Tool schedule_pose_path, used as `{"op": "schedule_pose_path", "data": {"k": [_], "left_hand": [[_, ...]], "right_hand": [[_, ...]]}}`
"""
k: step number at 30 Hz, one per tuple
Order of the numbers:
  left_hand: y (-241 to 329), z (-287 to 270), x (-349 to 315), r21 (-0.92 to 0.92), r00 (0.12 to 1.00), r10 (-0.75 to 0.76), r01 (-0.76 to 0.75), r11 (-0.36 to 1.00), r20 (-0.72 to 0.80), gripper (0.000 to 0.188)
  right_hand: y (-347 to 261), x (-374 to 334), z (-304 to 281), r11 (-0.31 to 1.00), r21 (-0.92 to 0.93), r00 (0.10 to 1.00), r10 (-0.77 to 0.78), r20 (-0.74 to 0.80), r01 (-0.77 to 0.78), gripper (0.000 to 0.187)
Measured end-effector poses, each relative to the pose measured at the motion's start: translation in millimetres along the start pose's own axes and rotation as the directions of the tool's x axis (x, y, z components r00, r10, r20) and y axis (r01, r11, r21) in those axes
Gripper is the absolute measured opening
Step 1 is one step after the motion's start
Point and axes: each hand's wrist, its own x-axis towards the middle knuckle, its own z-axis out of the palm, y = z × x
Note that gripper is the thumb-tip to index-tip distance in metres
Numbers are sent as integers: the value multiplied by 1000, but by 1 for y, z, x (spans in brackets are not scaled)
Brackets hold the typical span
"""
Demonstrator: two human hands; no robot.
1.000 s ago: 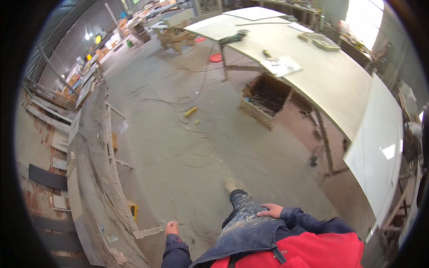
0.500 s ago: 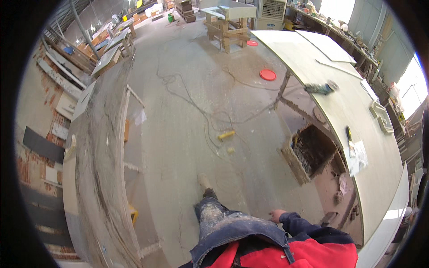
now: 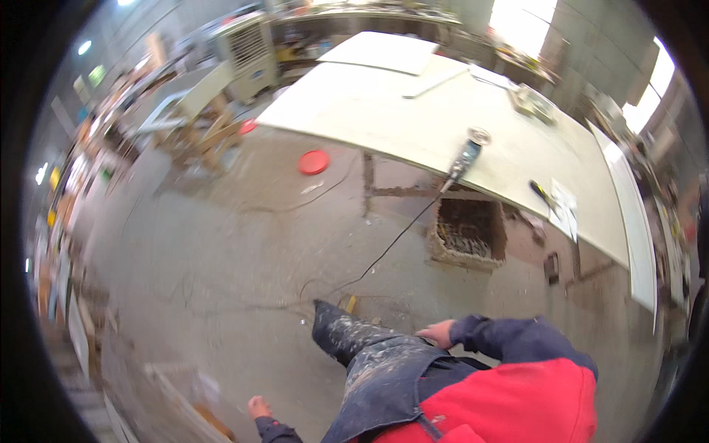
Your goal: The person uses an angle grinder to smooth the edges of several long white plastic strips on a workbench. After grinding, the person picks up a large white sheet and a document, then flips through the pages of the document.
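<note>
My right hand (image 3: 437, 334) rests by my thigh above my paint-spattered trouser leg (image 3: 347, 341); its fingers are loose and it holds nothing. My left hand (image 3: 258, 407) hangs low at my left side, small and blurred, next to a leaning wooden board (image 3: 181, 402); nothing shows in it. In front of me stands a long pale board table (image 3: 399, 118). On it lies an angle grinder (image 3: 465, 156), and its black cable (image 3: 384, 251) runs down to the floor near my foot.
A wooden crate (image 3: 469, 232) sits under the table. A red disc (image 3: 314, 161) lies on the concrete floor. A yellow-handled tool (image 3: 543, 193) and a paper (image 3: 566, 210) lie on the table. Wooden trestles (image 3: 199, 136) and a white machine (image 3: 247, 46) stand behind; stacked boards (image 3: 77, 325) line the left.
The view has swung so the table now lies straight ahead and closer. My leg has stepped forward. My left hand has come back into view at the lower left.
</note>
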Motion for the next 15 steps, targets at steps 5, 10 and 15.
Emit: {"op": "schedule_pose_path", "data": {"k": [5,10,15], "left_hand": [[182,41,147,168,943,330,-319,933,-46,14],[231,79,219,577,946,166,-303,759,279,18],[282,120,257,694,925,-62,-236,680,375,22]], "right_hand": [[-90,138,-147,949,142,958,-285,11,281,87],[-184,275,-320,677,282,733,-638,-237,680,83],[-278,321,-483,250,820,711,-659,-246,515,83]]}}
